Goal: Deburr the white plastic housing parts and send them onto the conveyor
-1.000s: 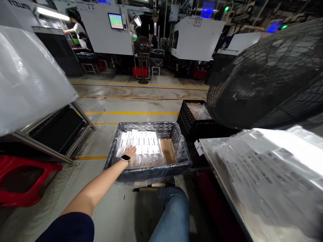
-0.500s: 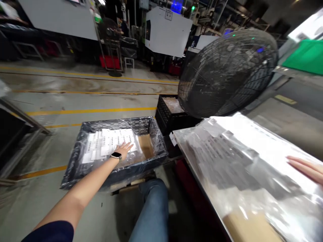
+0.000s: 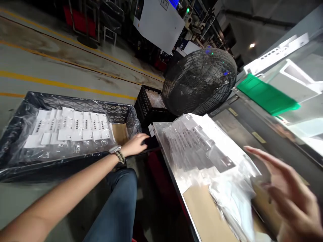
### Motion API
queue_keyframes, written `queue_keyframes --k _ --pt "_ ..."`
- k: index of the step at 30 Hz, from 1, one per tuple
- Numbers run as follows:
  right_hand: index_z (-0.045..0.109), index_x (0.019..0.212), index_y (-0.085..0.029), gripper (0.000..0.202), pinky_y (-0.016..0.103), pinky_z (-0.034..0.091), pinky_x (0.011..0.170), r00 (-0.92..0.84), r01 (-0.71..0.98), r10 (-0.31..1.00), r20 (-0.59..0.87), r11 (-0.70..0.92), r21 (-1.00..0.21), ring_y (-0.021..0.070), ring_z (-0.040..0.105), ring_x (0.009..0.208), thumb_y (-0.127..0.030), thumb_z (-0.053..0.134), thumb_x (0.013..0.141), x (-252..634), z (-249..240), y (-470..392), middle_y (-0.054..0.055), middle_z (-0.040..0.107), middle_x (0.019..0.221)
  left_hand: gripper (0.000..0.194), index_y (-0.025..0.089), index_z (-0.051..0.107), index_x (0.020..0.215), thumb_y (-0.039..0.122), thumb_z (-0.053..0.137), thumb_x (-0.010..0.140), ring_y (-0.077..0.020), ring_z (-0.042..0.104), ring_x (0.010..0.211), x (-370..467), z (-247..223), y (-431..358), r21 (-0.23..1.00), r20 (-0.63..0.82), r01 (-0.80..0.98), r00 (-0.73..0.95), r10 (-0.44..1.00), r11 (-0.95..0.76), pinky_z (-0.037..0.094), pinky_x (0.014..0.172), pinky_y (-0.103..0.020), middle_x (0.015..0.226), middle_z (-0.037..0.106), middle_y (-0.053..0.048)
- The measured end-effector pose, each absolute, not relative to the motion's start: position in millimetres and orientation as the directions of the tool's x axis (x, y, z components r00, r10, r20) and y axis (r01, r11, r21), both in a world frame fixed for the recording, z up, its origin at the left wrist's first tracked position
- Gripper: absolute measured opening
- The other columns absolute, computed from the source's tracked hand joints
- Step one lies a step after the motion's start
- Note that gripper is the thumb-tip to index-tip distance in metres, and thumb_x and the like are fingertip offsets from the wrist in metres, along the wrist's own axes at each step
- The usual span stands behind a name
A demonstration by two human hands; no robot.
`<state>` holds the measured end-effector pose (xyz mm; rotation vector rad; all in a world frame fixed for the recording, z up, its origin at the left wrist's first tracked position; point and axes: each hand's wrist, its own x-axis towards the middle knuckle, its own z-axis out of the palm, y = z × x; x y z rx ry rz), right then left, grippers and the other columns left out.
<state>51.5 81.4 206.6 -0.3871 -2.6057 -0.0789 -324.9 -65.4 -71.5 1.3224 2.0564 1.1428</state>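
The left hand is held open, its thumb parted from loosely bent fingers, above the gap between the lined crate and the table. A watch and a beaded bracelet are worn on its wrist. The right hand is blurred but is also seen open, with thumb and fingers apart, raised near the right edge of the table.

White parts in clear bags are seen in 2 places: 1 overlapping row is laid in the crate, and 1 overlapping pile is spread on the table. Brown cardboard is partly exposed at the crate's right end. On the table, a cardboard sheet and crumpled clear plastic are placed nearer the camera.

Beyond the table, a large fan is set beside a smaller black crate. At the right, a green piece is seen near more white parts.
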Motion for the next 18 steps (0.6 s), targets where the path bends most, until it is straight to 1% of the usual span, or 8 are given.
queue_keyframes --k 2,4,6,7,11,14,16,18 --pt "0.042 0.157 -0.041 0.066 0.062 0.044 0.120 -0.911 0.232 0.198 0.363 0.971 0.052 0.0377 0.050 0.145 -0.039 0.059 0.093 36.3 205.9 70.9 0.006 0.049 0.160 0.044 0.022 0.065 0.136 0.027 0.059 0.093 -0.0227 0.057 0.134 -271.5 -45.1 -57.6 0.910 0.185 0.414 -0.361 0.914 -0.021 0.039 0.121 -0.038 0.142 0.064 -0.007" --pt "0.042 0.158 -0.038 0.072 0.068 0.046 0.115 -0.942 0.220 0.155 0.298 0.955 0.201 0.0426 0.047 0.147 -0.042 0.067 0.090 23.7 198.7 69.9 0.007 0.034 0.169 0.040 0.023 0.068 0.131 0.026 0.060 0.093 -0.0215 0.064 0.123 -222.9 -23.2 -53.9 0.949 0.254 0.265 -0.336 0.907 -0.168 0.049 0.112 -0.036 0.131 0.068 -0.008" --pt "0.049 0.154 -0.037 0.070 0.067 0.050 0.110 -0.945 0.224 0.134 0.299 0.931 0.288 0.0441 0.047 0.146 -0.046 0.072 0.089 16.2 189.3 74.3 0.006 0.024 0.173 0.040 0.023 0.069 0.129 0.020 0.062 0.090 -0.0216 0.066 0.120 -183.1 -8.0 -50.8 0.960 0.280 0.117 -0.352 0.893 -0.254 0.054 0.107 -0.035 0.131 0.068 -0.009" --pt "0.054 0.150 -0.037 0.065 0.065 0.052 0.110 -0.943 0.225 0.127 0.308 0.924 0.308 0.0431 0.048 0.145 -0.046 0.073 0.089 14.3 185.0 76.6 0.006 0.023 0.173 0.041 0.022 0.068 0.130 0.017 0.063 0.089 -0.0224 0.067 0.118 -166.9 -3.0 -49.0 0.960 0.276 0.052 -0.370 0.887 -0.277 0.056 0.104 -0.037 0.131 0.068 -0.010" --pt "0.061 0.143 -0.035 0.051 0.053 0.059 0.105 -0.947 0.199 0.090 0.309 0.918 0.343 0.0353 0.058 0.137 -0.041 0.071 0.093 13.0 173.8 77.3 0.006 0.042 0.165 0.049 0.020 0.064 0.131 0.012 0.069 0.083 -0.0270 0.066 0.113 -122.9 4.5 -42.0 0.942 0.197 -0.152 -0.469 0.861 -0.298 0.059 0.097 -0.044 0.128 0.064 -0.014" --pt "0.062 0.141 -0.035 0.049 0.041 0.065 0.088 -0.935 0.220 0.056 0.349 0.865 0.450 0.0309 0.068 0.124 -0.040 0.071 0.093 13.5 168.3 74.0 0.004 0.054 0.157 0.048 0.021 0.063 0.128 0.009 0.068 0.082 -0.0273 0.064 0.114 -103.0 4.8 -40.8 0.917 0.111 -0.269 -0.535 0.838 -0.294 0.059 0.095 -0.044 0.136 0.055 -0.015" --pt "0.062 0.141 -0.033 0.051 0.036 0.065 0.080 -0.921 0.239 0.019 0.388 0.816 0.526 0.0287 0.073 0.115 -0.040 0.073 0.091 13.8 163.7 74.5 0.003 0.057 0.154 0.046 0.020 0.061 0.124 0.005 0.064 0.081 -0.0266 0.062 0.117 -93.0 5.6 -40.9 0.895 0.050 -0.337 -0.573 0.818 -0.290 0.056 0.099 -0.044 0.141 0.050 -0.015" --pt "0.062 0.141 -0.030 0.055 0.036 0.064 0.083 -0.908 0.232 -0.032 0.417 0.791 0.566 0.0284 0.075 0.111 -0.040 0.076 0.089 14.2 158.8 77.4 0.005 0.060 0.151 0.047 0.020 0.060 0.122 0.002 0.060 0.079 -0.0269 0.059 0.121 -85.1 7.7 -40.1 0.871 -0.011 -0.400 -0.595 0.804 -0.284 0.052 0.105 -0.046 0.143 0.049 -0.015"
